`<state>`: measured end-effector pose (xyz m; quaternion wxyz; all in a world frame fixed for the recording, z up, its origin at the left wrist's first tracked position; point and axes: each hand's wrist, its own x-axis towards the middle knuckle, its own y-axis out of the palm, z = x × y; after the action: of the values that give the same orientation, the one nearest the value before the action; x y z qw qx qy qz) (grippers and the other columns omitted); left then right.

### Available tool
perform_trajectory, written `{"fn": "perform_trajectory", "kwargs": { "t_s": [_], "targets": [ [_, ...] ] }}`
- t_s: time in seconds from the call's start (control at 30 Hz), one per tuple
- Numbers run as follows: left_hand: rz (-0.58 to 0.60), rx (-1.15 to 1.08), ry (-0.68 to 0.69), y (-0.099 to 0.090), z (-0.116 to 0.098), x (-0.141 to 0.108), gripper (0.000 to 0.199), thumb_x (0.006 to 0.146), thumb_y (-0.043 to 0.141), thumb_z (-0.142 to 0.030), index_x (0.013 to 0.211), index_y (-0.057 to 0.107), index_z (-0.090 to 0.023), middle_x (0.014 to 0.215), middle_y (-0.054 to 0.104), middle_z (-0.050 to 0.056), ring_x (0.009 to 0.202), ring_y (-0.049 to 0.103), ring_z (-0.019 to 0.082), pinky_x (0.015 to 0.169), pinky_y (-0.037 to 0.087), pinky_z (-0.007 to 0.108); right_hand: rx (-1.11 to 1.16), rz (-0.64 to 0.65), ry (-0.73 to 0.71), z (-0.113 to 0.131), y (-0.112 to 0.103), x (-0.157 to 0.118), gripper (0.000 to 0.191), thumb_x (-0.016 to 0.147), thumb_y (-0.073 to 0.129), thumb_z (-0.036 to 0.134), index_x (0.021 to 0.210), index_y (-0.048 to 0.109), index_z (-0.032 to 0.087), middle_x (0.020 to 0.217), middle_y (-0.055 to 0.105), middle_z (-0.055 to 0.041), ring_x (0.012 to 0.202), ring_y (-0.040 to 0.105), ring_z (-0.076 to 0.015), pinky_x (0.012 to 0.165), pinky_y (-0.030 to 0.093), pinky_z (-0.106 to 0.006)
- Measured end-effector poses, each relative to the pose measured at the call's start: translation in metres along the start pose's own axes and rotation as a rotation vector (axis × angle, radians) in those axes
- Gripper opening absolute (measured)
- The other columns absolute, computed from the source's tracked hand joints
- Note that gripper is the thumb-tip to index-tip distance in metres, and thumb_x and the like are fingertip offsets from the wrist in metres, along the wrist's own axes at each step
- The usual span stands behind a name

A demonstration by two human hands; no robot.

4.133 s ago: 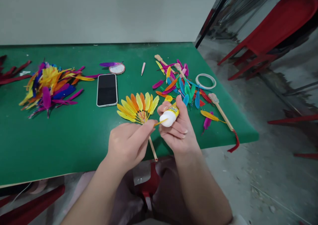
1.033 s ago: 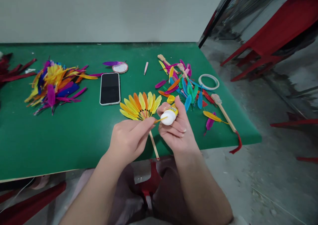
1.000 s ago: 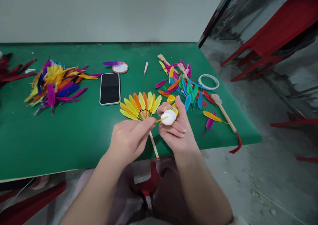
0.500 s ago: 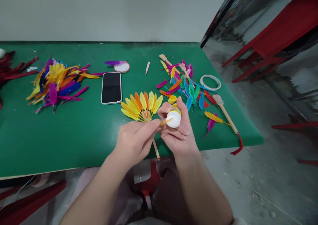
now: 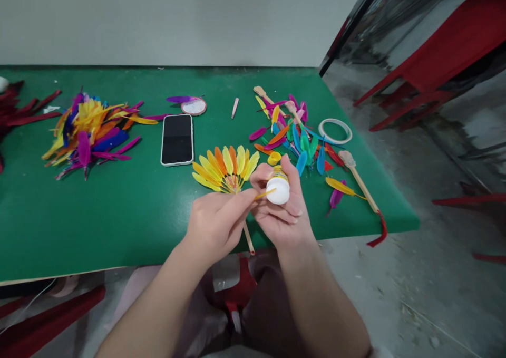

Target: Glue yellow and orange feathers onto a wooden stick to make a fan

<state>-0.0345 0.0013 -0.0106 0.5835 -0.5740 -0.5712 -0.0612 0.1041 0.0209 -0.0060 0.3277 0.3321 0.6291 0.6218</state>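
Between the fingertips of my left hand (image 5: 215, 223) is a thin yellow-orange feather (image 5: 264, 194). Its narrow end points right and crosses the white round end of a small glue bottle (image 5: 278, 191) with a yellow label. My right hand (image 5: 282, 215) is wrapped round that bottle, its white end facing me; whether feather and bottle touch I cannot tell. Beneath and behind my left hand lies a fan of yellow and orange feathers (image 5: 227, 163) on a wooden stick (image 5: 248, 238); my hand hides its middle. A small yellow cap (image 5: 274, 158) sits just beyond the bottle.
On the green table (image 5: 150, 215) lie a phone (image 5: 177, 140), a pile of feathers (image 5: 90, 128) at left, loose feathers (image 5: 304, 142) at right, a tape roll (image 5: 335, 119), a stick with a red tassel (image 5: 361, 181), a pink tool (image 5: 235, 107) and a small round dish (image 5: 193, 106).
The bottle in my right hand has shifted very slightly right and down. My left hand keeps the feather at its white end, almost still.
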Motion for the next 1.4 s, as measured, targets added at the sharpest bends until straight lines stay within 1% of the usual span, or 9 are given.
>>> {"fn": "perform_trajectory", "kwargs": {
  "t_s": [0.2, 0.43, 0.5, 0.7, 0.87, 1.03, 1.1, 1.27, 1.4],
  "targets": [
    [0.029, 0.033, 0.042, 0.0026, -0.0021, -0.0027, 0.022, 0.085, 0.044, -0.011, 0.102, 0.057, -0.015, 0.057, 0.062, -0.003, 0.048, 0.055, 0.012, 0.049, 0.038, 0.023, -0.016, 0.006, -0.006, 0.0037, -0.0028, 0.001, 0.036, 0.092, 0.032, 0.044, 0.079, 0.047, 0.013, 0.074, 0.062, 0.0022, 0.025, 0.031, 0.0055, 0.021, 0.022, -0.005],
    [-0.028, 0.031, -0.032, 0.001, 0.0005, -0.0023, 0.016, 0.084, 0.047, -0.012, 0.093, 0.059, -0.012, 0.062, 0.065, 0.001, 0.049, 0.055, 0.01, 0.048, 0.038, 0.021, 0.042, 0.003, 0.011, 0.0008, -0.0014, 0.0021, 0.034, 0.091, 0.034, 0.043, 0.078, 0.046, 0.015, 0.071, 0.06, 0.0052, 0.024, 0.029, 0.0054, 0.02, 0.022, -0.006],
    [-0.026, 0.044, -0.03, 0.0005, 0.0005, -0.0025, 0.016, 0.084, 0.047, -0.013, 0.094, 0.06, -0.012, 0.062, 0.064, 0.001, 0.048, 0.055, 0.01, 0.048, 0.037, 0.021, 0.028, -0.014, 0.006, 0.0006, -0.0013, 0.0024, 0.035, 0.091, 0.034, 0.044, 0.077, 0.047, 0.015, 0.07, 0.06, 0.0056, 0.024, 0.029, 0.0056, 0.02, 0.021, -0.006],
    [0.045, 0.031, 0.029, 0.0004, -0.0009, -0.0027, 0.024, 0.084, 0.045, -0.01, 0.103, 0.057, -0.015, 0.056, 0.06, -0.003, 0.048, 0.054, 0.011, 0.049, 0.037, 0.022, -0.008, -0.082, -0.04, 0.001, -0.0001, 0.0028, 0.037, 0.091, 0.034, 0.045, 0.074, 0.047, 0.014, 0.069, 0.061, 0.0051, 0.023, 0.031, 0.006, 0.019, 0.018, -0.005],
    [0.011, 0.004, 0.001, -0.0003, 0.0002, -0.0018, 0.018, 0.084, 0.047, -0.012, 0.098, 0.058, -0.014, 0.063, 0.065, 0.0, 0.051, 0.057, 0.01, 0.051, 0.039, 0.021, -0.041, -0.139, -0.084, -0.0013, 0.0032, 0.0039, 0.043, 0.093, 0.027, 0.046, 0.074, 0.048, 0.013, 0.068, 0.062, 0.0035, 0.022, 0.03, 0.0065, 0.019, 0.017, -0.004],
    [-0.005, 0.026, -0.056, -0.0018, 0.0014, -0.001, 0.016, 0.086, 0.046, -0.014, 0.093, 0.06, -0.013, 0.058, 0.063, 0.0, 0.046, 0.054, 0.009, 0.047, 0.036, 0.02, -0.066, -0.148, -0.08, -0.002, 0.0034, 0.0047, 0.041, 0.092, 0.031, 0.045, 0.071, 0.048, 0.014, 0.066, 0.06, 0.0052, 0.022, 0.028, 0.0066, 0.019, 0.014, -0.004],
    [-0.002, 0.022, -0.069, -0.0024, 0.0015, -0.001, 0.016, 0.086, 0.046, -0.015, 0.093, 0.06, -0.014, 0.058, 0.063, -0.001, 0.046, 0.054, 0.009, 0.047, 0.036, 0.02, -0.078, -0.15, -0.083, -0.0018, 0.0035, 0.0046, 0.041, 0.092, 0.031, 0.045, 0.071, 0.048, 0.014, 0.066, 0.061, 0.0048, 0.023, 0.028, 0.0064, 0.019, 0.014, -0.004],
    [0.039, -0.021, -0.02, -0.0033, 0.0013, -0.0022, 0.019, 0.085, 0.045, -0.015, 0.097, 0.06, -0.015, 0.061, 0.064, -0.001, 0.049, 0.056, 0.01, 0.047, 0.037, 0.021, -0.093, -0.203, -0.081, -0.0016, 0.0056, 0.0044, 0.042, 0.093, 0.028, 0.044, 0.071, 0.049, 0.015, 0.065, 0.062, 0.0045, 0.022, 0.027, 0.006, 0.019, 0.015, -0.005],
    [0.037, 0.001, -0.054, -0.0043, 0.0021, -0.0022, 0.017, 0.086, 0.045, -0.016, 0.094, 0.06, -0.014, 0.059, 0.063, -0.001, 0.047, 0.054, 0.009, 0.048, 0.038, 0.02, -0.092, -0.226, -0.108, -0.0025, 0.0068, 0.0049, 0.046, 0.093, 0.022, 0.044, 0.07, 0.048, 0.015, 0.064, 0.061, 0.004, 0.021, 0.028, 0.0059, 0.018, 0.014, -0.005]
  ]
}}
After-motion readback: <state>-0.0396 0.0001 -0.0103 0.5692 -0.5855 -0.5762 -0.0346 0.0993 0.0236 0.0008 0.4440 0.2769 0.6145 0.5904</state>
